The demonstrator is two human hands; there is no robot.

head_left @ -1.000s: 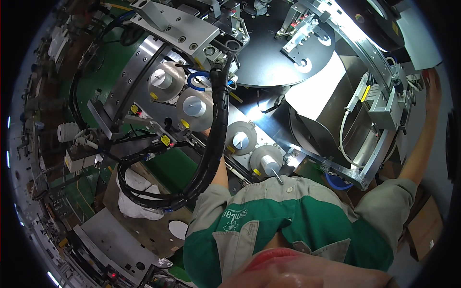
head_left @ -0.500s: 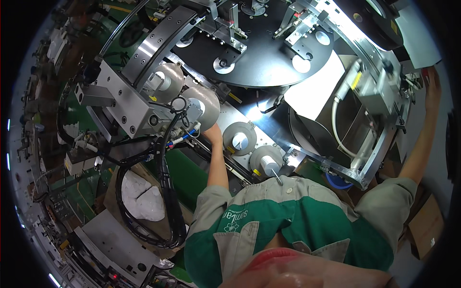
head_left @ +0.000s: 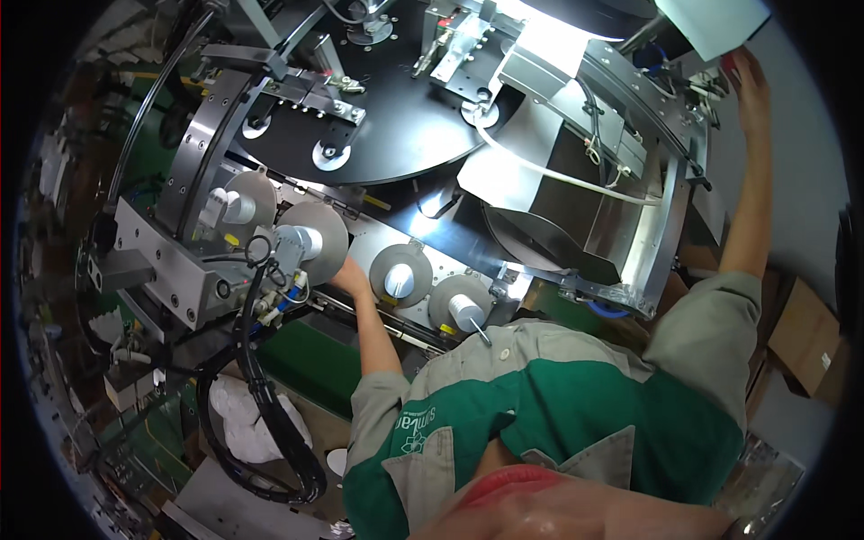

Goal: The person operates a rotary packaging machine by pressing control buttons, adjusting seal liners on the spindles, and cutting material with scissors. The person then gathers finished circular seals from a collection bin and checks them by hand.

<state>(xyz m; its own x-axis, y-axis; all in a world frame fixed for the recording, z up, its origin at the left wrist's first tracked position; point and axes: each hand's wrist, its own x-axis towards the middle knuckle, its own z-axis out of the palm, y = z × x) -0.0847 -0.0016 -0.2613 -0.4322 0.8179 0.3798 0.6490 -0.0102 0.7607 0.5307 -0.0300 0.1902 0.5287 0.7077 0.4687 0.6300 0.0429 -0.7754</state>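
My left hand [head_left: 347, 275] reaches in beside a round grey disc [head_left: 328, 236] with a white stack of discs on its post. That disc and the parts near it hide the fingers, so I cannot tell what they touch. Far to the right, my right arm is stretched out and my right hand [head_left: 752, 88] has its fingers extended at the edge of a pale panel [head_left: 715, 25]. A small red part [head_left: 727, 61] sits at those fingertips. Two more disc holders, one nearer my left forearm [head_left: 396, 277] and one close to my chest [head_left: 457, 304], carry white stacks.
A large black turntable [head_left: 405, 148] bears white round pieces. A white box-shaped head [head_left: 544, 65] with a hose hangs at its right edge. Thick black cables [head_left: 256, 369] loop at the left above white bags [head_left: 261, 423]. A cardboard box [head_left: 801, 328] stands at the right.
The view has turned, so the machine appears farther left. The box-shaped head with its hose has moved from the right side to the turntable's edge. Both hands keep about the same places.
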